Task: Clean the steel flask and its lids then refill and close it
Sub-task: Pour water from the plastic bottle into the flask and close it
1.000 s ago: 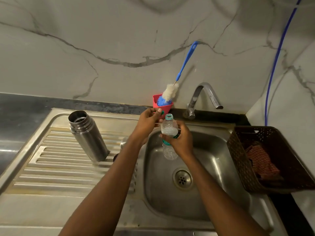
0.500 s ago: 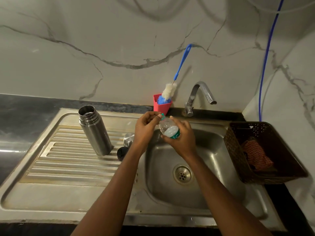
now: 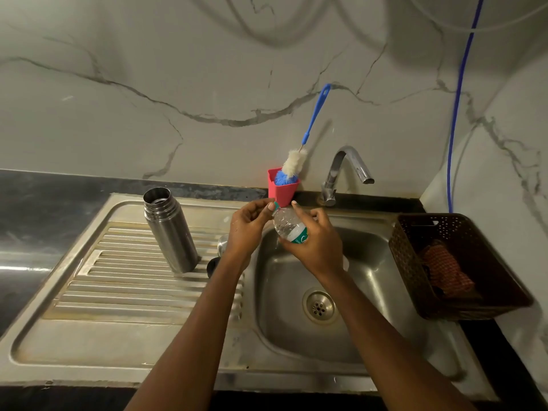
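The open steel flask (image 3: 170, 229) stands upright on the ribbed drainboard, left of my hands. My right hand (image 3: 315, 246) grips a small clear plastic water bottle (image 3: 289, 226) with a green label, tilted towards the left above the sink basin. My left hand (image 3: 247, 229) pinches the bottle's green cap (image 3: 276, 205) at its neck. A steel lid (image 3: 222, 244) and a black lid (image 3: 212, 266) lie on the drainboard, mostly hidden behind my left wrist.
A blue-handled bottle brush (image 3: 292, 166) stands in a red holder (image 3: 281, 191) at the wall. The tap (image 3: 345, 173) arches over the steel sink (image 3: 370, 262). A brown perforated basket (image 3: 415, 262) holding a red cloth (image 3: 447, 271) sits at the right.
The water bottle has tipped from upright to leaning left, and my left hand has closed on its cap. The camera has pulled back, so the flask and sink appear smaller.
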